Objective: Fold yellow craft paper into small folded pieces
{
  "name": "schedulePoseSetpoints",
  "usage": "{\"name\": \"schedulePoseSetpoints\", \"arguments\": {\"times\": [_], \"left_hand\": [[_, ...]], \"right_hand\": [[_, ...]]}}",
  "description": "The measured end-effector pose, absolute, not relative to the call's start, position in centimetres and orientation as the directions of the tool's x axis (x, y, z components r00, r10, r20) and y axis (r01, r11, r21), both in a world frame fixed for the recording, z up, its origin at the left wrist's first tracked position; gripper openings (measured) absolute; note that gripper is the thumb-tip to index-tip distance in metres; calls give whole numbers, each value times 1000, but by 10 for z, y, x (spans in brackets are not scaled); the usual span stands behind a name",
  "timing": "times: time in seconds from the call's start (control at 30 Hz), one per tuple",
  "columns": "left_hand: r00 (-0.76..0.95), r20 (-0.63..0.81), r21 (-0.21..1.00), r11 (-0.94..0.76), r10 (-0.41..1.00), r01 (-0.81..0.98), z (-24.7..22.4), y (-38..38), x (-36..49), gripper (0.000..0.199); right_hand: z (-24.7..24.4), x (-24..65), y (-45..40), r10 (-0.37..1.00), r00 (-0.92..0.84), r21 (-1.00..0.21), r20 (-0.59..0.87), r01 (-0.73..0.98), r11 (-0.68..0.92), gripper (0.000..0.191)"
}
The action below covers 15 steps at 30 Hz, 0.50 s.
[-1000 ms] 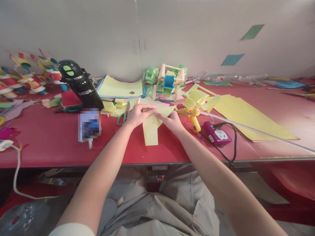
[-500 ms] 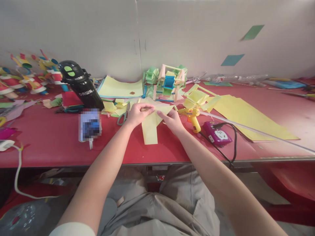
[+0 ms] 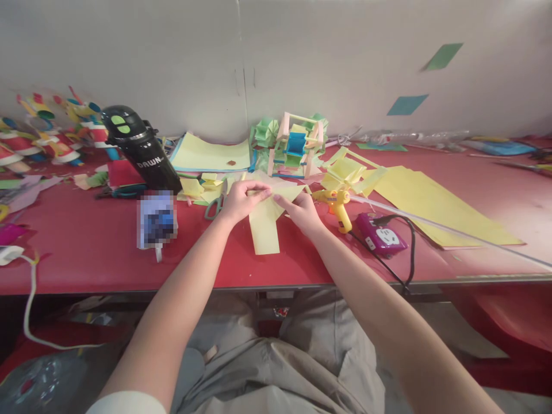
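Note:
Pale yellow folded paper (image 3: pixel 264 231) is held between both hands above the red table, one strip hanging down toward me and a pointed flap reaching right. My left hand (image 3: pixel 242 201) pinches its upper edge with thumb and fingertips. From the other side my right hand (image 3: pixel 304 213) grips the same paper, thumb close to the left fingertips. A yellow glue gun (image 3: pixel 338 206) lies just right of my right hand. Scissors with grey-green handles (image 3: pixel 214 208) rest beside my left hand. Fingers hide the fold where the hands meet.
Behind my hands stands a small stick-and-paper wheel model (image 3: pixel 296 144). A black bottle (image 3: pixel 140 149) and a blurred-out device (image 3: pixel 156 221) are on the left. To the right are a purple power socket (image 3: pixel 382 234) with a black cord and large yellow sheets (image 3: pixel 435 207).
The hanging paper strip has swung slightly to the right at its lower end. Both hands keep nearly the same place and grip.

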<state>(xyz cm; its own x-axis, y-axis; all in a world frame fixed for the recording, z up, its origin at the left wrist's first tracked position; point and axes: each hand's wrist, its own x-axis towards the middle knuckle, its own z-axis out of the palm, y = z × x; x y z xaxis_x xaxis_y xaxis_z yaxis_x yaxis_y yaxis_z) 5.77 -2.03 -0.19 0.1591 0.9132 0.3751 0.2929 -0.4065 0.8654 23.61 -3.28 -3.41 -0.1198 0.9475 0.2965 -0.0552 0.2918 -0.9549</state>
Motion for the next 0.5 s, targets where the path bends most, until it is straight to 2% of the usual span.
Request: {"name": "schedulePoseSetpoints", "arguments": {"times": [0.5], "left_hand": [[152, 322, 905, -351, 934, 240, -3, -20, 56, 32]], "right_hand": [[-34, 236, -33, 946, -131, -954, 297, -86, 288, 43]]}}
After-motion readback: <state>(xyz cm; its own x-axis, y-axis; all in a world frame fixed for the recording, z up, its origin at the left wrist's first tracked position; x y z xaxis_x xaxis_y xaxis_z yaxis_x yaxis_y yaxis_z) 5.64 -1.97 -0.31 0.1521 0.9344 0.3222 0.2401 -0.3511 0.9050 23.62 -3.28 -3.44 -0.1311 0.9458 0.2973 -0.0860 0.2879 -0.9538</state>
